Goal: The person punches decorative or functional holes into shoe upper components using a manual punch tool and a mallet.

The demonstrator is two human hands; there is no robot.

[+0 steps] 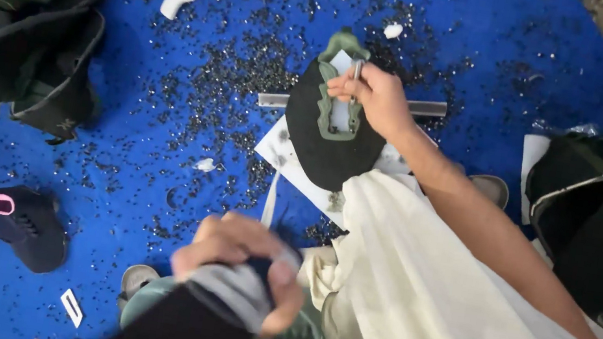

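Upper centre of the frame: black fabric piece [330, 138] with a green scalloped trim [324, 109], lying on a white card [294, 167] over the blue mat [166, 117].
Right hand position: right hand [376, 97] rests at the upper right edge of the black fabric piece, forearm running down to the lower right of the frame.
Right hand state: fingers pinched together on a thin metal tool [356, 74], held roughly upright over the trim.
Left hand position: left hand [240, 260] sits at lower centre of the frame, well apart from the fabric piece and below it.
Left hand state: fingers clamped around a dark, grey-banded object [217, 304]; blurred, so its kind cannot be told.
Direction of work piece: up and slightly right from the left hand; directly under and left of the right hand.
Long axis: the fabric piece runs from upper centre toward lower centre, tilted a little.
Nearer hand: the right hand, touching the trim area.
Surroundings: a metal ruler [280, 99] just beside the piece; black specks over the mat; dark fabric pile [22, 16] at upper left.
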